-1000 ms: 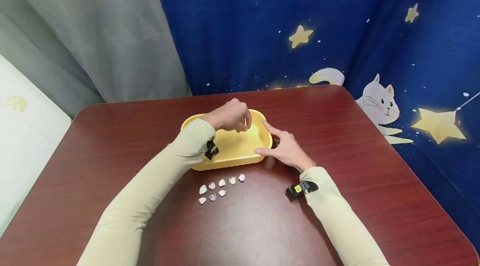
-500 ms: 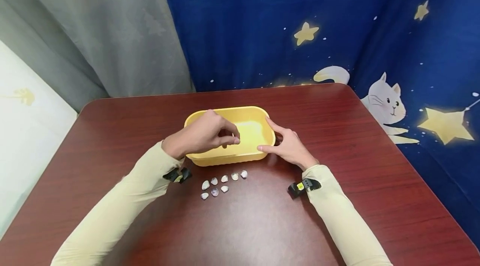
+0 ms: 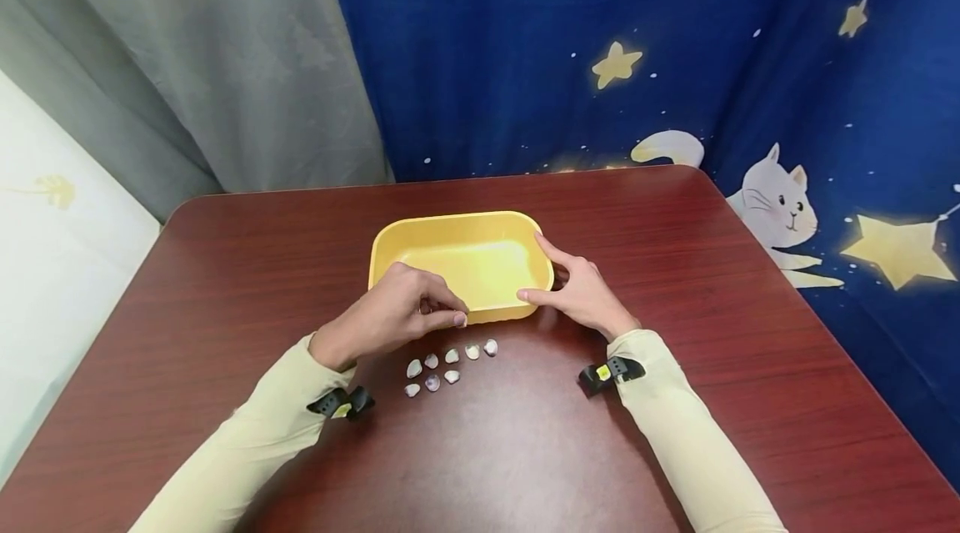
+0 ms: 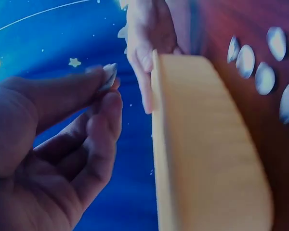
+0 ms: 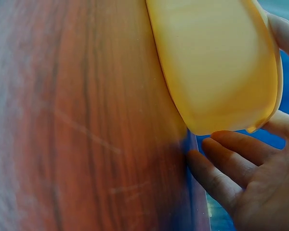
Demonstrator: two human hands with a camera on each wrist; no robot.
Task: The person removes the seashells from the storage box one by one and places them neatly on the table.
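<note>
My left hand (image 3: 390,312) pinches a small whitish seashell (image 4: 109,76) between thumb and fingertips, beside the near wall of a yellow plastic tub (image 3: 487,262). In the head view the fingers mostly cover that shell. My right hand (image 3: 581,291) grips the tub's right end, its thumb on the near side and forefinger on the far rim. The right wrist view shows the other fingers below the tub's end. Several pale shells (image 3: 452,356), some tinged purple, lie in two rows on the table in front of the tub.
The tub stands on a dark red wooden table (image 3: 637,450). Behind it hang a grey curtain (image 3: 285,66) and a blue curtain (image 3: 487,41) with stars and a cat. A white surface (image 3: 60,266) lies at the left.
My left hand has come out of the tub, moving back toward me and left over the near rim. The right hand keeps its hold. The camera view has shifted slightly.
</note>
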